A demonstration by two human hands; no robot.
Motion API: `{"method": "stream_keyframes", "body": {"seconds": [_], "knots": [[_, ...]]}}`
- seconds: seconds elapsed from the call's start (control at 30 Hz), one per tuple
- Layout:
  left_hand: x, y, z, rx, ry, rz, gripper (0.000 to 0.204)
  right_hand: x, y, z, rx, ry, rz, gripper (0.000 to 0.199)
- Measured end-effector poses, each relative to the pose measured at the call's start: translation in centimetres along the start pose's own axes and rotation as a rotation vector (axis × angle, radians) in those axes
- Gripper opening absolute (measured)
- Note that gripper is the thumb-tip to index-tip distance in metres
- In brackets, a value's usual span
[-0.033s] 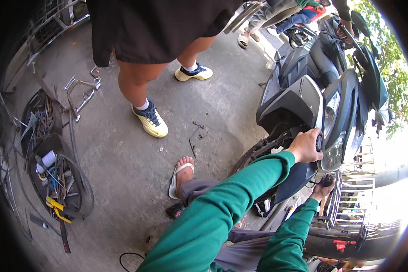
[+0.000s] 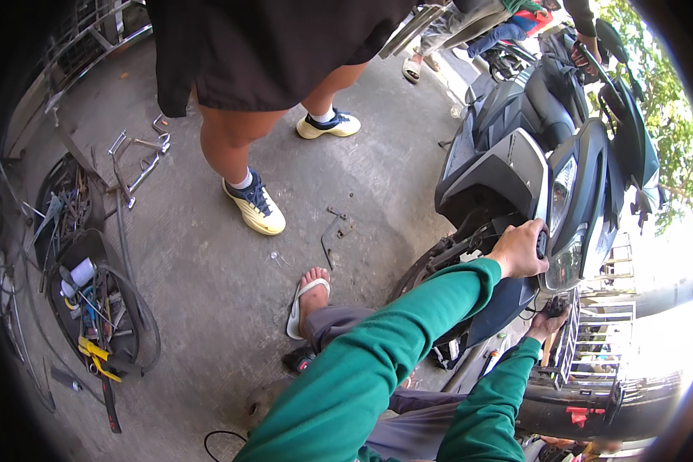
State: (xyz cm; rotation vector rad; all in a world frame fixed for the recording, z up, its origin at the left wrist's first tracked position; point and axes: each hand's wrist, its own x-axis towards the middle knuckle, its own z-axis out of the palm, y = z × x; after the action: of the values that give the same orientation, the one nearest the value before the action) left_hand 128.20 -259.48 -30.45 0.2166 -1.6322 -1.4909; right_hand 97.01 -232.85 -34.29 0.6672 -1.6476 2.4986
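At the front of the dark scooter [image 2: 547, 146], the left hand [image 2: 520, 250] is up on the lower edge of the front panel, fingers curled over it just beside the headlight [image 2: 564, 192], gripping the bodywork. Lower down, the right hand [image 2: 548, 322] is tucked under the nose of the scooter, close to a metal grille [image 2: 593, 339]; it looks closed around something small and dark, though from here I cannot tell what, or how tightly. Both arms wear green sleeves. The person's own foot in a white flip-flop [image 2: 304, 304] rests on the concrete floor [image 2: 208, 269]. A second person stands just beyond, yellow-and-navy sneaker [image 2: 256, 206] planted nearby. Small metal parts [image 2: 339, 227] lie between sneaker and scooter. Far left, a tyre [image 2: 92, 308] holds tools and cables.
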Motion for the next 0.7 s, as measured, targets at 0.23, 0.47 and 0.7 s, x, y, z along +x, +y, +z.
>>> {"method": "stream_keyframes", "body": {"seconds": [0.23, 0.47, 0.7], "knots": [[-0.3, 0.5, -0.6, 0.021, 0.002, -0.025, 0.061, -0.6, -0.5, 1.7, -0.107, 0.092, -0.011, 0.057], [-0.1, 0.2, -0.1, 0.028, 0.039, 0.035, 0.056, 0.5, -0.2, -0.5, -0.049, 0.063, 0.102, 0.032], [0.0, -0.2, 0.6, -0.036, 0.029, 0.110, 0.061, -2.1, -0.5, 2.1, -0.028, 0.211, -0.119, 0.061]]}}
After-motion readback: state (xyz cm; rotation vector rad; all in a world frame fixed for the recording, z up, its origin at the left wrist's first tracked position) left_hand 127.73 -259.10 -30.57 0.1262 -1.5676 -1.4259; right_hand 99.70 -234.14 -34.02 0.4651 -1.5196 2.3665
